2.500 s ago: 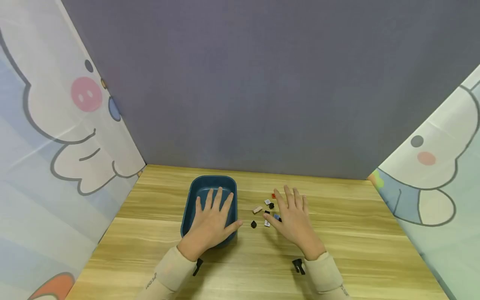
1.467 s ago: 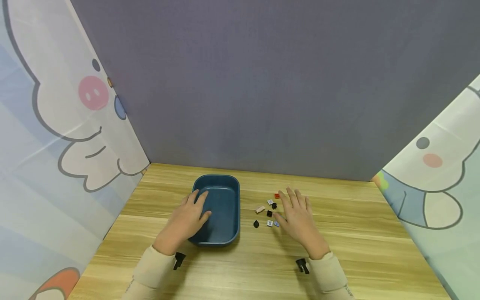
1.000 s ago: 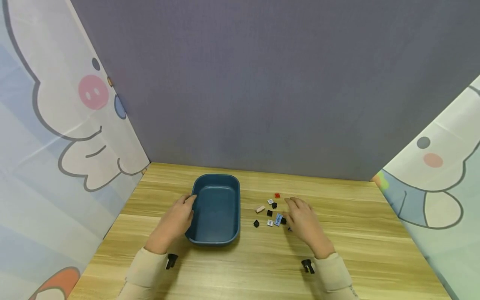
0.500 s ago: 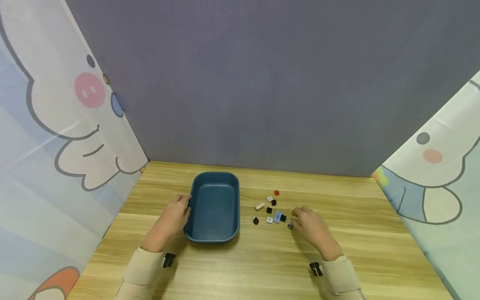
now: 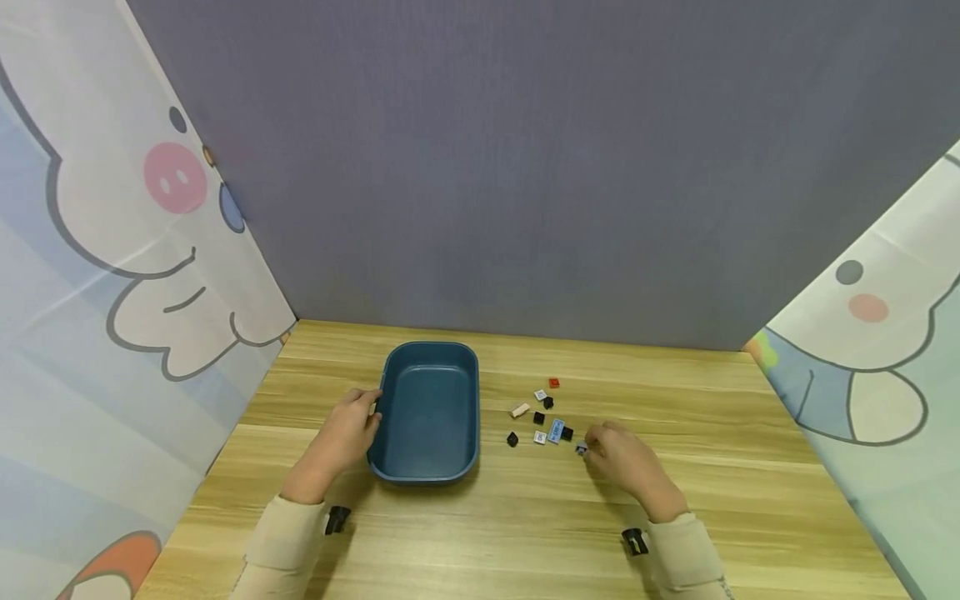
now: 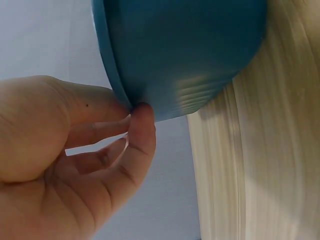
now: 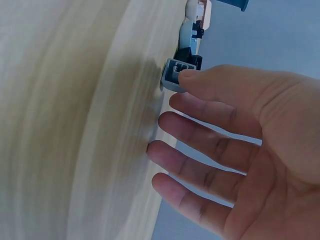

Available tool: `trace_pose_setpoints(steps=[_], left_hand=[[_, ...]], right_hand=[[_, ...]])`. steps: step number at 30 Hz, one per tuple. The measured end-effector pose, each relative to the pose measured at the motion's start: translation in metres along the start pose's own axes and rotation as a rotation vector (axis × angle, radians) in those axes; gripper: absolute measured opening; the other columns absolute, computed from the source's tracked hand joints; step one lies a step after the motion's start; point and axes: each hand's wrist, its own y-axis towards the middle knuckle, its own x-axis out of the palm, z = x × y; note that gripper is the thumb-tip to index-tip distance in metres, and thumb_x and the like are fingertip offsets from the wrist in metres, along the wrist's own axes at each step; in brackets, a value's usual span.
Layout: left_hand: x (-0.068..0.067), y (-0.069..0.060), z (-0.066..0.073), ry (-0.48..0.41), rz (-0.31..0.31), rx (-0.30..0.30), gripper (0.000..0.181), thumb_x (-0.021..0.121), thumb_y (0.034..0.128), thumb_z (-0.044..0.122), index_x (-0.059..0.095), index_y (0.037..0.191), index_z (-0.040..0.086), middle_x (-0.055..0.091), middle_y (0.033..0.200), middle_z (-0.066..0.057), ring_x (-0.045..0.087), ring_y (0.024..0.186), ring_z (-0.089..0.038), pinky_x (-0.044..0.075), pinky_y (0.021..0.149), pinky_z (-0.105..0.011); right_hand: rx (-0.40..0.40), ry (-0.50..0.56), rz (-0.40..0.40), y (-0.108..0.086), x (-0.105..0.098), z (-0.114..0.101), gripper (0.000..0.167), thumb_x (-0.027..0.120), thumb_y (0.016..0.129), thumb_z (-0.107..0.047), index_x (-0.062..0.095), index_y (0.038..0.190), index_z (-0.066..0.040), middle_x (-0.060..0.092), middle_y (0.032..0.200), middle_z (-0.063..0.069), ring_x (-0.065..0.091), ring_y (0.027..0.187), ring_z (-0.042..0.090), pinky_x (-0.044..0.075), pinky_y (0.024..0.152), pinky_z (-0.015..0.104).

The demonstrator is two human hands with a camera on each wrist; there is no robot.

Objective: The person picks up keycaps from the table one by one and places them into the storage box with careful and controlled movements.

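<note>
Left hand (image 5: 347, 435): fingers clamped on the left rim of the blue tray (image 5: 427, 427); a light hold should suffice. Right hand (image 5: 626, 460): thumb and forefinger pinching the grey piece (image 7: 173, 75), right of the loose pieces (image 5: 556, 431) on the surface (image 5: 487, 533); gripping opposite walls should limit slipping.

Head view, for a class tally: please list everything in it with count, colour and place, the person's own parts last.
Table: 1, yellow-brown wood grain, lower half
Back panel: 1, grey, behind table
Printed sheets: 2, pale, either side
Bin: 1, dark blue, left on table
Red piece: 1, red, farthest small piece
Black pieces: 4, black, right of bin
White pieces: 2, white, right of bin
Cream piece: 1, cream, right of bin
Blue piece: 1, light blue, beside a black piece
Grey piece: 1, grey, rightmost
Black fittings: 2, black, beside the sleeves
Sleeves: 2, cream, bottom
Left-hand grip: 1, bare, pinching the bin's edge
Right-hand grip: 1, bare, pinching the grey piece
</note>
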Motion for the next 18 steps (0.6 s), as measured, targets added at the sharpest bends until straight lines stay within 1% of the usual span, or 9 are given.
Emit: trace_pose_setpoints(steps=[7,14,18], left_hand=[[0.0000,-0.0004,-0.0001,-0.006,0.003,-0.004,0.037,0.064,0.0933,-0.006,0.056,0.128,-0.016,0.057,0.115,-0.031,0.063,0.098,-0.041,0.056,0.078,-0.047],[-0.0012,-0.0013,0.0007,-0.012,-0.018,-0.019,0.038,0.063,0.0945,-0.005,0.055,0.130,-0.016,0.057,0.117,-0.031,0.063,0.099,-0.041,0.056,0.078,-0.046],[-0.0010,-0.0018,0.0007,-0.011,-0.024,-0.023,0.038,0.063,0.0945,-0.005,0.055,0.130,-0.015,0.057,0.118,-0.032,0.063,0.098,-0.041,0.057,0.077,-0.045]], right_hand=[[0.004,0.012,0.018,0.0015,0.0032,0.0021,0.012,0.074,0.089,-0.007,0.072,0.101,-0.005,0.064,0.094,0.003,0.064,0.084,0.021,0.057,0.072,0.042],[-0.008,0.012,0.024,0.0014,0.0029,0.0013,0.007,0.073,0.089,-0.006,0.072,0.096,-0.007,0.063,0.090,0.002,0.061,0.079,0.017,0.056,0.067,0.038],[-0.007,0.015,0.028,0.0018,0.0041,0.0015,0.006,0.074,0.089,-0.007,0.072,0.095,-0.007,0.063,0.089,0.001,0.061,0.079,0.016,0.055,0.067,0.038]])
